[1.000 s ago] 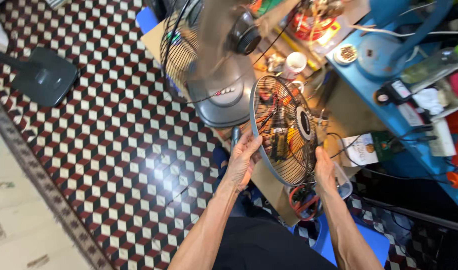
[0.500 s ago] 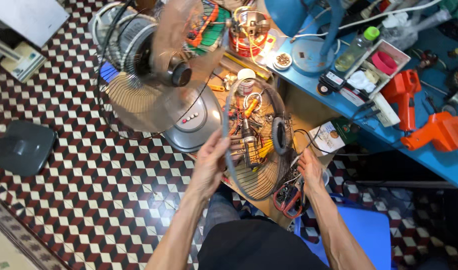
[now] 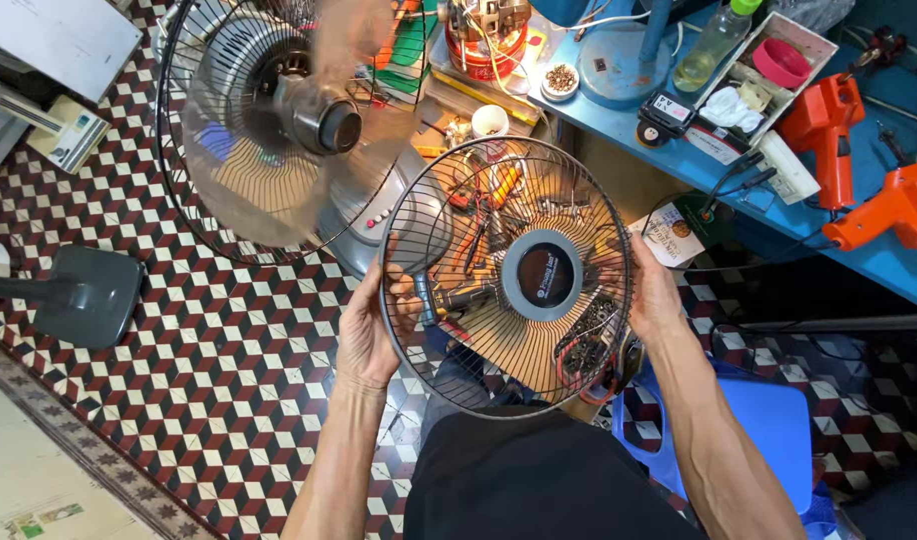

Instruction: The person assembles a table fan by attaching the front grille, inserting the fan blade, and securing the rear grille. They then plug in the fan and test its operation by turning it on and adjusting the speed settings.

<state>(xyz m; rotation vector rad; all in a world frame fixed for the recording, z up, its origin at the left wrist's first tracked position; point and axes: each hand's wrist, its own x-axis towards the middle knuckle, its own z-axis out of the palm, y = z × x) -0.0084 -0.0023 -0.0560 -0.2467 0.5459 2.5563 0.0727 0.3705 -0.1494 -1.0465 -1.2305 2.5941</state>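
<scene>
Head view: L hand & R hand clamp fan grille rim, opposite sides; R fingers probably curled behind.

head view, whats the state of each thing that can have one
front fan grille: off the fan, held up by its rim
left hand: gripping the grille's left rim
right hand: gripping its right rim
fan: front uncovered, blades blurred, spinning
plastic bottle: capped, lying tilted on the blue bench
white cup: upright
</scene>
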